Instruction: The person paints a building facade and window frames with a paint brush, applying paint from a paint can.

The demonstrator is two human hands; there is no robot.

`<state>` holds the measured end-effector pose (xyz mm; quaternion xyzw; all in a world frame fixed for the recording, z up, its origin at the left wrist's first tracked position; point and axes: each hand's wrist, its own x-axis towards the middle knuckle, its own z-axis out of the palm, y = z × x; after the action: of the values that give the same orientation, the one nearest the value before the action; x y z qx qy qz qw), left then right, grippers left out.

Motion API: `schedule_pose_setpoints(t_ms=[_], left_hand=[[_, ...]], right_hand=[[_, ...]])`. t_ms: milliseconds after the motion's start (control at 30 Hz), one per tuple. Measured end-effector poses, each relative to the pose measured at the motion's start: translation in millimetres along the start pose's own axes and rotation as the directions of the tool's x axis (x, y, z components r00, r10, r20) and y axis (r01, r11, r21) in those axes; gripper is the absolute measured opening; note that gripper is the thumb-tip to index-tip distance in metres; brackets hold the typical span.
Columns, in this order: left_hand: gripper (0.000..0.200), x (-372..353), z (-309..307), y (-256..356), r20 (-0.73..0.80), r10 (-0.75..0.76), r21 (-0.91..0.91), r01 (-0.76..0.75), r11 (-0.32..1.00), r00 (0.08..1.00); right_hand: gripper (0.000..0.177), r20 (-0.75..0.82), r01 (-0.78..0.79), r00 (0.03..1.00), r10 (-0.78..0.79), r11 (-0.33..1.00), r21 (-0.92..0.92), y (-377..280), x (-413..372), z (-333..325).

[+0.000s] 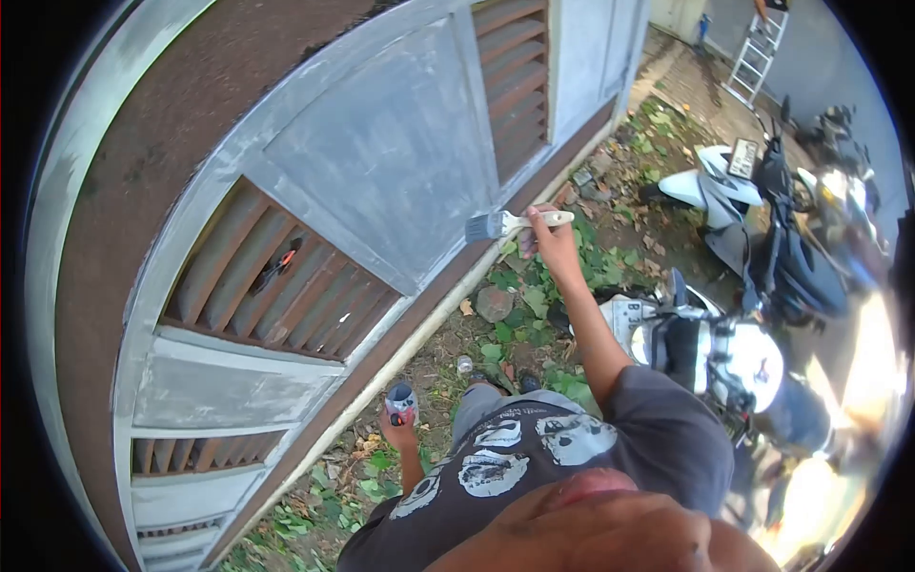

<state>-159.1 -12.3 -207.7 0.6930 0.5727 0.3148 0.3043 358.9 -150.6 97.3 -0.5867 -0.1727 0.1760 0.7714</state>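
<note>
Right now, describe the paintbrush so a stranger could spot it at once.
Start at the big grey louvred door on the left. Where its flat middle panel meets the brown strip along the ground, the right hand reaches in. The paintbrush is the pale-handled, grey-bristled tool it grips, unlike the small can in the left hand.

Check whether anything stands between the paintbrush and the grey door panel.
Nothing visible does. The right hand holds the paintbrush with its bristles right at the edge of the grey door panel. The left hand holds the can low, well aside.
</note>
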Motion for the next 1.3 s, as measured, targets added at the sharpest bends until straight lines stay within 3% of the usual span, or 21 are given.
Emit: schedule_pose_setpoints(t_ms=[133,200,267,300,367,400,567,700,767,900,967,1033,1133,1300], left_hand=[[0.085,-20,-20,-40,-0.013,0.008,0.048,-0.008,0.999,1.0],[0.086,-33,-21,-58,-0.073,-0.064,0.077,0.069,0.995,0.995],[0.082,-43,-26,-67,-0.027,-0.214,-0.049,0.212,0.976,0.976],[0.082,-47,-36,-61,-0.143,-0.276,-0.084,0.266,0.96,0.95],[0.076,-46,-48,-46,-0.022,-0.212,0.136,0.213,0.967,0.977],[0.076,-44,-47,-46,-0.063,-0.239,0.108,0.245,0.964,0.969],[0.072,-26,-74,-71,0.007,-0.141,0.022,0.14,0.99,0.99],[0.07,-12,-106,-85,0.055,-0.123,-0.016,0.124,0.992,0.991],[0.069,0,-124,-94,0.121,-0.131,-0.033,0.136,0.99,0.984],[0.075,13,-151,-121,0.093,-0.097,-0.022,0.099,0.995,0.991],[0.076,21,-166,-134,0.115,-0.082,-0.04,0.087,0.995,0.99],[0.079,27,-173,-146,0.112,-0.138,-0.022,0.142,0.99,0.984],[0.082,29,-178,-178,0.118,-0.082,-0.044,0.088,0.995,0.99],[0.083,26,-180,-192,0.163,-0.171,-0.028,0.178,0.984,0.972]], right_hand=[[0.026,-0.02,0.01,1.0,-0.01,1.0,-0.017,-11,-5,-3],[0.026,-0.01,0.087,0.996,-0.087,0.996,0.036,-19,-1,1],[0.029,-0.066,0.12,0.99,-0.124,0.991,-0.053,-40,-1,17],[0.031,-0.08,0.172,0.981,-0.176,0.983,-0.061,-38,8,21],[0.033,-0.057,0.274,0.959,-0.276,0.961,-0.048,-61,13,44],[0.033,-0.068,0.305,0.949,-0.308,0.951,-0.055,-73,15,58],[0.035,-0.002,0.474,0.879,-0.476,0.874,0.108,-158,-3,183],[0.035,0.114,0.638,0.702,-0.703,0.691,0.341,-213,-35,301],[0.034,0.153,0.685,0.619,-0.77,0.625,0.374,-235,-61,357],[0.036,0.148,0.775,0.503,-0.851,0.52,0.359,-266,-86,424],[0.036,0.122,0.829,0.447,-0.886,0.462,0.315,-276,-79,430],[0.035,0.045,0.827,0.48,-0.876,0.469,0.309,-283,-63,422],[0.035,-0.045,0.824,0.533,-0.845,0.507,0.254,-282,-34,398],[0.036,-0.092,0.809,0.569,-0.817,0.537,0.24,-274,-17,371]])
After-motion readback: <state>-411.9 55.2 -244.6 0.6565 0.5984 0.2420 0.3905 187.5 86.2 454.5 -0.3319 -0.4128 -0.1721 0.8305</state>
